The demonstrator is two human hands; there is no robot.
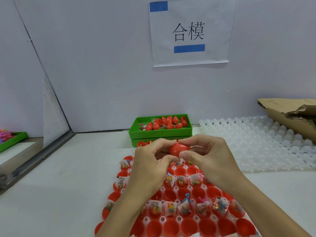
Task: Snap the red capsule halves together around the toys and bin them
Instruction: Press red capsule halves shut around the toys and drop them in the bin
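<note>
Both hands meet above the far end of a white holder tray (177,218) filled with open red capsule halves (188,226). My left hand (150,161) and my right hand (208,154) pinch one red capsule (177,149) between thumbs and fingers; its two halves are pressed together. Several halves in the tray carry small clear toy packets (171,206) with coloured pieces. A green bin (160,132) behind the hands holds several closed red capsules (171,124).
A second white holder tray (256,142) lies at the right, its cups bare. Torn brown cardboard (290,113) overlaps its far corner. Another green tray (12,141) with pink items sits far left beyond a metal rail (42,156). A paper sign (189,31) hangs on the wall.
</note>
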